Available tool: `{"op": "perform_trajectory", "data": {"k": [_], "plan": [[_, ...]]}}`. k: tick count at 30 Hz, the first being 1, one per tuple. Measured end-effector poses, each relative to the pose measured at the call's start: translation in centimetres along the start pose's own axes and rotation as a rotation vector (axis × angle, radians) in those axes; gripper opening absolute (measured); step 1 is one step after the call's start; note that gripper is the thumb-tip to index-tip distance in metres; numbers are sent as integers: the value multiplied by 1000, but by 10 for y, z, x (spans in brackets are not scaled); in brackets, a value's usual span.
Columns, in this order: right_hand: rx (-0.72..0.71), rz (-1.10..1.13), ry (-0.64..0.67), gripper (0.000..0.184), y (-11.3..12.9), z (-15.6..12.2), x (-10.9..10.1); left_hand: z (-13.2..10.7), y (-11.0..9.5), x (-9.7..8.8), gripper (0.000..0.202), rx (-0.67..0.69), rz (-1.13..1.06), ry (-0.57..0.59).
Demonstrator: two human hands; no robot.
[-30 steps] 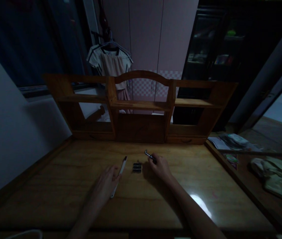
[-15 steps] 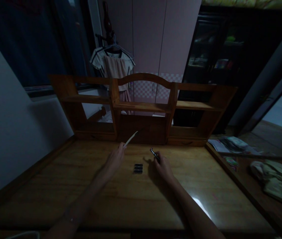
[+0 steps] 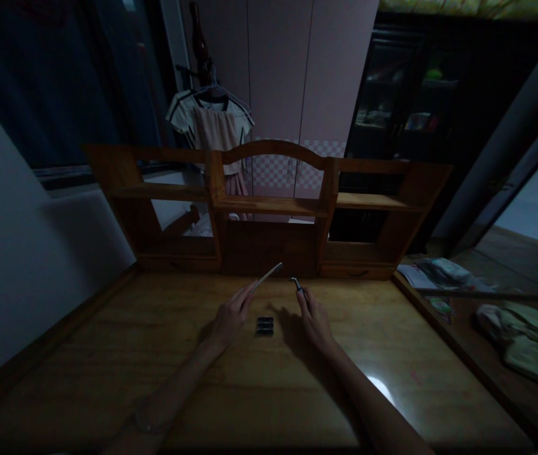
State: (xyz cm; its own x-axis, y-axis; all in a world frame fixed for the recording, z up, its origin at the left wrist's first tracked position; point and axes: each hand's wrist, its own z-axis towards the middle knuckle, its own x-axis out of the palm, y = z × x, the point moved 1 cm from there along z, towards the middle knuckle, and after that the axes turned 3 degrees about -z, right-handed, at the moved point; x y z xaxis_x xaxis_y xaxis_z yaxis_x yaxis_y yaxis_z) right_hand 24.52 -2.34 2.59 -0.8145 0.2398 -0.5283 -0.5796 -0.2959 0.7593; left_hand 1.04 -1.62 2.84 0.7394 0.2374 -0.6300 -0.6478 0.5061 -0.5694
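Note:
A thin white toothbrush (image 3: 265,275) with a darker head slants up and right from my left hand (image 3: 231,318), whose fingers are closed on its handle. My right hand (image 3: 315,319) grips what looks like a razor handle (image 3: 298,286), dark at the grip with a shiny metal neck bent at its tip. The two tips point toward each other with a small gap between them. Below, between my hands, a small pack of three dark razor cartridges (image 3: 265,327) lies on the wooden desk (image 3: 269,392); the dim light hides its details.
A wooden shelf unit (image 3: 271,203) stands along the desk's back edge. To the right, beyond the desk's raised rim, lie papers (image 3: 415,276) and a pale cloth bag or garment (image 3: 529,344). Clothes (image 3: 214,123) hang behind the shelf, before a pink wardrobe (image 3: 281,76).
My left hand has moved right and slightly down, bringing the toothbrush nearer the razor handle. My right hand has shifted slightly right. The view has moved a little.

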Motion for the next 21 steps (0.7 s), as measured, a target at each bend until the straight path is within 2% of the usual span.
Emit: {"op": "perform_trajectory", "data": {"k": [4, 7, 12, 21], "plan": [[-12, -13, -5, 35, 0, -1, -1, 1, 8, 4, 44, -31, 20, 53], [-26, -21, -22, 30, -1, -1, -1, 0, 14, 6, 45, -3, 22, 82], [-54, -33, -16, 19, -7, 0, 2, 0, 9, 5, 46, -5, 1, 63], [-51, -31, -23, 19, -10, 1, 2, 3, 5, 2, 47, 30, -130, 83]]}}
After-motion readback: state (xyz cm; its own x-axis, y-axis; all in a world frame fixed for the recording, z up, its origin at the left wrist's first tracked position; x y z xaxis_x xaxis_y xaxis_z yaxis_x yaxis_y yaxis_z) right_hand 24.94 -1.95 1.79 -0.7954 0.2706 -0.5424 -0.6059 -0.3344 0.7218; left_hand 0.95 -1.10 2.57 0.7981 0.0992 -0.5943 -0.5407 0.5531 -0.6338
